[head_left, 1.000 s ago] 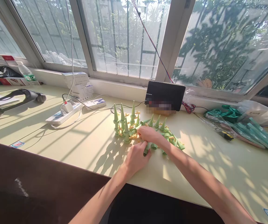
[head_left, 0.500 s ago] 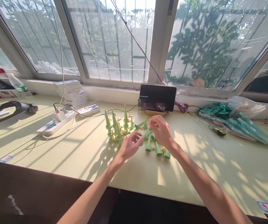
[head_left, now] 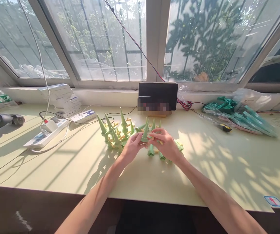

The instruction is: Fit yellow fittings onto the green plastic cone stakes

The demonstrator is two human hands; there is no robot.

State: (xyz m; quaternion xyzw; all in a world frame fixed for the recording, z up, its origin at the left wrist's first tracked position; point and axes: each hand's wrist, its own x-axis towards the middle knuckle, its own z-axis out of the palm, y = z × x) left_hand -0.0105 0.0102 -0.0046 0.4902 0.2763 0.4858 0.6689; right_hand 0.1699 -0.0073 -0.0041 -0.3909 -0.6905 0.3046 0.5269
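My left hand [head_left: 132, 147] is closed on a green cone [head_left: 145, 132], held point up above the table. Beside its base, my right hand [head_left: 165, 144] pinches a small yellow piece [head_left: 152, 136], partly covered by the fingers. To the left stands an assembled cluster of green cones [head_left: 115, 139] joined by yellow pegs [head_left: 128, 125]. Loose green cones [head_left: 150, 150] lie beneath and behind my right hand, some with their open ends toward me. My fingers hide part of that pile.
A dark tablet [head_left: 158, 96] leans on a stand by the window. At left are a power strip [head_left: 36, 138] with cables and white boxes [head_left: 62, 99]. Green plastic packets [head_left: 254, 120] and a black-and-yellow tool [head_left: 224, 127] lie at right. The table's front edge [head_left: 154, 202] runs below my forearms.
My hands have come together. A green cone now stands upright in my left hand, and my right hand has moved down beside it. The camera view has shifted slightly right.
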